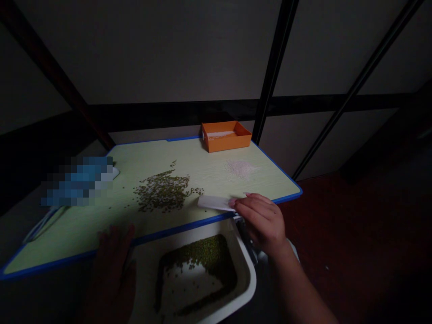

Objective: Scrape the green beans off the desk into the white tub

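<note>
My right hand [261, 220] pinches one end of a flat white strip [214, 203], which lies low over the board near its front edge. Just left of the strip's tip spreads a loose patch of green beans or seeds [165, 191], mixed with pale grains. In shadow, my left hand [114, 258] rests at the front edge, beside a white tub [248, 274], with its fingers stretched out. Inside the tub, more green beans [211, 254] are heaped toward the back and right. Farther right on the board is a small pile of pale grains [241, 168].
An orange open box [229, 143] with pale grains inside stands at the back of the pale board [199, 166], whose rim [276, 198] is blue. To the left lies a blurred-out blue and white object [79, 182] with a cord. A panelled wall [175, 54] rises behind.
</note>
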`<state>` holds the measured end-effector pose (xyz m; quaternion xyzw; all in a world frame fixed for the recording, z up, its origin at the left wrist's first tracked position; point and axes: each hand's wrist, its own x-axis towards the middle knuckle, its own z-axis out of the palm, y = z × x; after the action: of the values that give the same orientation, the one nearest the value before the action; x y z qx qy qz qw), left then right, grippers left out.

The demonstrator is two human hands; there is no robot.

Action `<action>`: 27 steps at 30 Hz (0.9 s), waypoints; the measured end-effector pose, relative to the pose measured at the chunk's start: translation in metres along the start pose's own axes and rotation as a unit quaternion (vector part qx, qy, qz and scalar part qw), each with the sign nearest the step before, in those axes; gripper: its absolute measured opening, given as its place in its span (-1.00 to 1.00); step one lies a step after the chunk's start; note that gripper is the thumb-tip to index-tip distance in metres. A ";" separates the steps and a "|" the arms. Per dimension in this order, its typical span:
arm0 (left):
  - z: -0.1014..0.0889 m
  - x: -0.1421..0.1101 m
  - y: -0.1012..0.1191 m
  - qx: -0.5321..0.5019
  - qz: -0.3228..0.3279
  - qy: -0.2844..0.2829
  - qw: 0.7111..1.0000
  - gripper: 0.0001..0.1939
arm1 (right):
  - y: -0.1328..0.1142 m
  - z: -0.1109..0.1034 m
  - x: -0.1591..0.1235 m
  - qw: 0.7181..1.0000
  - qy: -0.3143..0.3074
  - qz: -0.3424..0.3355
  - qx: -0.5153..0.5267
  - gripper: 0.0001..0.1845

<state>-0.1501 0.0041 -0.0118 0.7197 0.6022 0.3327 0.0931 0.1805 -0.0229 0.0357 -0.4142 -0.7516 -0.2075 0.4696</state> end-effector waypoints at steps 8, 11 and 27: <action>0.003 0.001 0.002 -0.011 -0.010 0.003 1.000 -0.49 | -0.001 -0.018 0.000 0.999 0.007 0.034 -0.014 -0.67; 0.001 0.001 0.004 -0.010 -0.013 0.001 1.000 -0.48 | -0.007 -0.022 0.000 0.999 -0.014 0.019 0.022 -0.71; 0.000 -0.001 0.000 -0.003 -0.006 -0.006 1.000 -0.47 | -0.013 -0.007 0.002 1.000 -0.016 -0.004 0.018 -0.78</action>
<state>-0.1499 0.0034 -0.0116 0.7177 0.6051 0.3294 0.1011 0.1731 -0.0344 0.0415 -0.4058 -0.7644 -0.1897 0.4638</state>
